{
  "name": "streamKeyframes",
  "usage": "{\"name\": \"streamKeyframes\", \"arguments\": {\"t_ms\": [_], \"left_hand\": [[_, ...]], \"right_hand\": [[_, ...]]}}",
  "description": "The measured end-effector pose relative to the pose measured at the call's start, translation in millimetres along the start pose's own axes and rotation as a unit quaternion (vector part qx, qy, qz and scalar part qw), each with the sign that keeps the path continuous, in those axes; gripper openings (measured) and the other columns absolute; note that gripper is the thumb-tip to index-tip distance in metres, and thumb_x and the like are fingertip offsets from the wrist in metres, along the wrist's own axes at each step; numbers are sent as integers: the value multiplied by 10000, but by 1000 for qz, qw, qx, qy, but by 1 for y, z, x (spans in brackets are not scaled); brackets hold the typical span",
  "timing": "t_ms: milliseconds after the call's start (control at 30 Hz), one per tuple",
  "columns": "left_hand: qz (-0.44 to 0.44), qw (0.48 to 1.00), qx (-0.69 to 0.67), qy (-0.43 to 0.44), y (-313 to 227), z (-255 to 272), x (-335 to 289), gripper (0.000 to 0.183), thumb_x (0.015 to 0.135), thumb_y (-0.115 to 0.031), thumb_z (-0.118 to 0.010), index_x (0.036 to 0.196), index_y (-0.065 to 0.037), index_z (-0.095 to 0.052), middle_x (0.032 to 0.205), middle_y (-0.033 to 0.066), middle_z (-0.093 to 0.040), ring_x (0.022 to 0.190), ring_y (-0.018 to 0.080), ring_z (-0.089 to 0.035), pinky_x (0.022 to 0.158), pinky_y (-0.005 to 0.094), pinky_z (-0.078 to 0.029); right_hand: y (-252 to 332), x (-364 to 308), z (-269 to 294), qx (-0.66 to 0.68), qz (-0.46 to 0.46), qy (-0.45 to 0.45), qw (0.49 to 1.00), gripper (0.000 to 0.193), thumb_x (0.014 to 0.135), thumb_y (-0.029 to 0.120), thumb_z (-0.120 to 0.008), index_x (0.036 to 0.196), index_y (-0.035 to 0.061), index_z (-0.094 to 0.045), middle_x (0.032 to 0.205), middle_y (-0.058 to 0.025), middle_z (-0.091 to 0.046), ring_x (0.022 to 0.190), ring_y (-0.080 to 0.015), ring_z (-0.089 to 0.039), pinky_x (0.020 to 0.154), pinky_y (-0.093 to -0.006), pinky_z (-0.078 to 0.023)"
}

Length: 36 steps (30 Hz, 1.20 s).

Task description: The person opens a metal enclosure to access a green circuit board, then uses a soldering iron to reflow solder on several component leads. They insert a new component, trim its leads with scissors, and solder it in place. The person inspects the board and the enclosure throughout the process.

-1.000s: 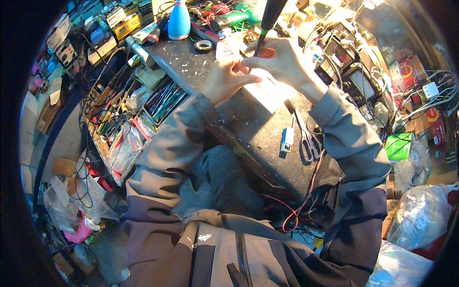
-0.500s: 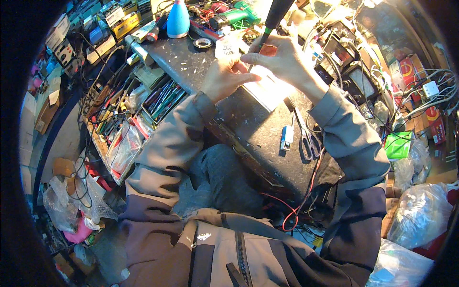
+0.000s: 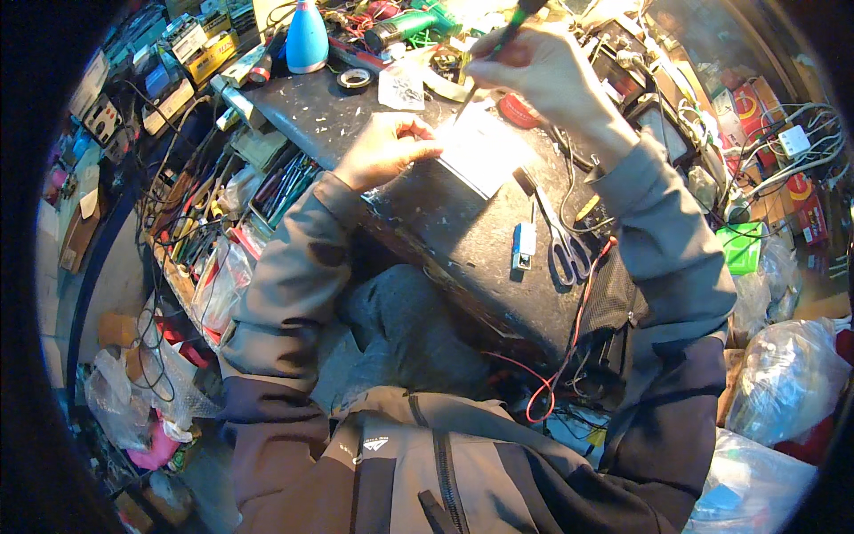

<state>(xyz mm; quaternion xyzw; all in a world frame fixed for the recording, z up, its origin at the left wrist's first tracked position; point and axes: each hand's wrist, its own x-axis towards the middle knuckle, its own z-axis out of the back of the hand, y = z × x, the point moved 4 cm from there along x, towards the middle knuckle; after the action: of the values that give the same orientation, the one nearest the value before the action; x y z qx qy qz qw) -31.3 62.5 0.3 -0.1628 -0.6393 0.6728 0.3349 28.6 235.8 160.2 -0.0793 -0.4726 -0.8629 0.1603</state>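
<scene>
My right hand (image 3: 556,76) is closed round a screwdriver (image 3: 513,25) with a dark handle and a green band. Its thin shaft slants down to the left, to the far part of a white flat panel (image 3: 487,176). The panel lies on the dark bench and is washed out by bright lamp light, so its surface detail cannot be made out. My left hand (image 3: 381,153) pinches with thumb and fingers at the panel's left edge. A red round object (image 3: 519,111) sits beside the panel, below my right hand.
Scissors (image 3: 565,245) and a small blue-and-white block (image 3: 523,246) lie nearer me on the bench. Behind are a roll of tape (image 3: 355,79), a blue bottle (image 3: 307,40) and a small clear bag (image 3: 402,87). Tool trays stand left; cables crowd the right.
My hands have moved apart: the right has lifted up and to the right with the screwdriver, the left has drawn back slightly leftward. The panel and red object are more exposed.
</scene>
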Motion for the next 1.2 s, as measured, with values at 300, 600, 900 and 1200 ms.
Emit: {"name": "streamKeyframes", "arguments": {"t_ms": [300,600,900,1200], "left_hand": [[100,991,-1,-94,-2,15,2,266,937,-272,-752,975,-9,-742,789,-15,-679,661,51,-556,592,227,-442],[200,958,195,-65,33,152,22,369,1022,-334,-608,840,-14,-588,709,51,-577,485,129,-501,444,304,-414],[204,918,341,14,63,167,72,180,965,-157,-660,877,-17,-588,701,63,-608,539,154,-595,467,323,-505],[95,922,375,-4,67,176,69,181,833,-136,-788,941,-22,-696,851,128,-727,788,234,-705,690,387,-571]], "right_hand": [[-61,-24,80,-506,-86,98,853,263,697,187,-791,875,12,-708,734,-172,-677,719,-288,-701,638,-393,-529],[-169,-36,53,-568,-127,163,797,175,829,78,-600,894,1,-743,927,-230,-733,904,-372,-731,763,-448,-580],[-187,-44,61,-524,-126,129,833,108,771,127,-696,818,38,-734,817,-201,-713,811,-361,-716,725,-434,-560],[-90,-37,23,-227,-151,107,956,557,926,398,-717,1317,17,-604,1059,-148,-707,1028,-256,-685,890,-375,-551]]}}
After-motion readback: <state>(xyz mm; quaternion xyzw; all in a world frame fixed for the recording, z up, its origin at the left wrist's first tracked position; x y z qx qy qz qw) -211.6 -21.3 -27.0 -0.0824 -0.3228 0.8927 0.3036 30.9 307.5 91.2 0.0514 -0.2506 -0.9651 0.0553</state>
